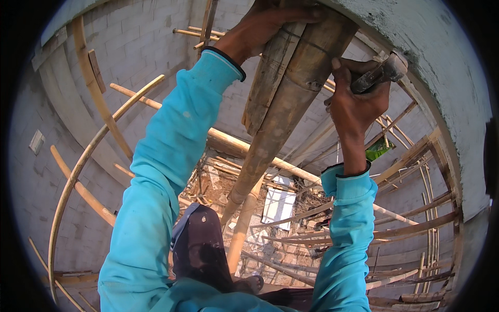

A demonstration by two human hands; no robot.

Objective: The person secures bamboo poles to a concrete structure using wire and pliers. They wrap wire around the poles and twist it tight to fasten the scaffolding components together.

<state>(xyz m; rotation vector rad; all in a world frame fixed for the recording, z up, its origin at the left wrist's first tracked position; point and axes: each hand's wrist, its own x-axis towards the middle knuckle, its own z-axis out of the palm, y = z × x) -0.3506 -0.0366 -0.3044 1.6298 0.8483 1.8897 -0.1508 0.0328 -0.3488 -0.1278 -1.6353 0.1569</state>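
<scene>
Overhead, my left hand (258, 27) is wrapped round the upper end of a thick bamboo pole (296, 86) and a weathered wooden board (270, 78) lying along it. Some of its fingertips are hidden at the picture's top. The pole slants from the concrete edge down toward my legs. A thin dark line, like wire or cord, crosses it near the top. To the right of the pole, my right hand (359, 99) is closed on what looks like a hammer (383, 74), grey with dried mortar. Its blunt flared end points up beside the concrete; its handle is mostly hidden.
A rough concrete beam (442, 67) curves along the top and right. Bamboo poles cross below me, one horizontal (228, 139) and one bent (78, 166) at left. Far below lies a littered floor with a white panel (279, 203). Block walls (140, 41) surround the space.
</scene>
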